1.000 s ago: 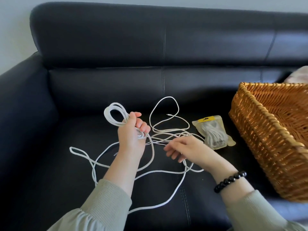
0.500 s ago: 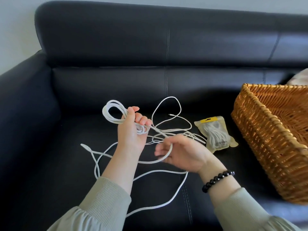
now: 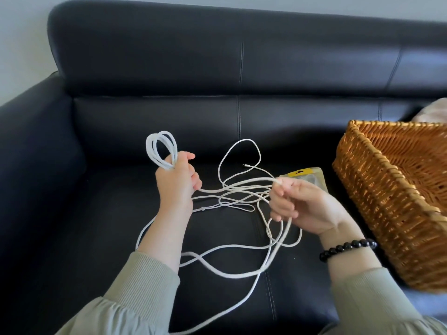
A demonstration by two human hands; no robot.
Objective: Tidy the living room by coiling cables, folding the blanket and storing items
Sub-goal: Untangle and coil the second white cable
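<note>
Cable [image 3: 165, 163] in curled fingers [image 3: 281, 210] of left hand [image 3: 177, 187] and right hand [image 3: 312, 209] (basket [image 3: 387, 213], packet [image 3: 314, 175] beside)

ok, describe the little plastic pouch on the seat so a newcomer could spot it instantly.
Start at the black leather sofa, then find the wicker basket on the right of its seat. Just left of the basket, partly hidden behind the right hand, lies a small clear pouch. Its yellow header strip sets it apart from the loose white cable beside it.
</note>
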